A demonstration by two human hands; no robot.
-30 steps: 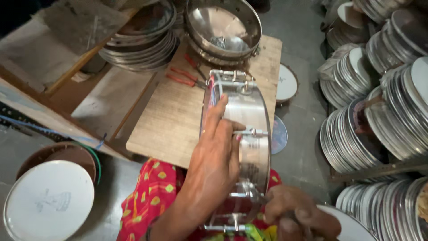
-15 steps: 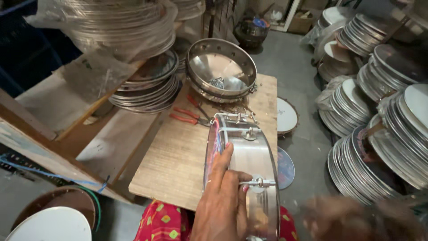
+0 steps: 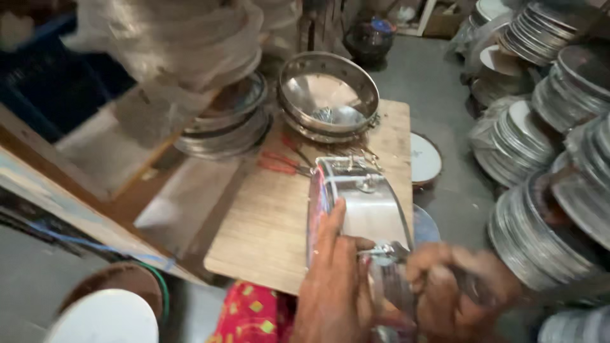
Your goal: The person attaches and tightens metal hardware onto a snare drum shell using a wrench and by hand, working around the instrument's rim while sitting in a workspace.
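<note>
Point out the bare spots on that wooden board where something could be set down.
The wooden board is bare on its near-left part, between the red-handled pliers, the board's left edge and the metal drum frame. A thin strip is free along the right edge. The far end is crowded by stacked metal rims. The left hand and right hand fill the near-right corner.

I take this for a small drum-making workshop. Stacks of round metal frames (image 3: 527,140) crowd the right side, more hoops (image 3: 222,124) pile up on the left, and finished skins (image 3: 424,159) lie on the concrete floor (image 3: 438,82). A rough wooden surface (image 3: 267,222) carries red pliers (image 3: 279,162) and a steel shell (image 3: 327,95).
</note>
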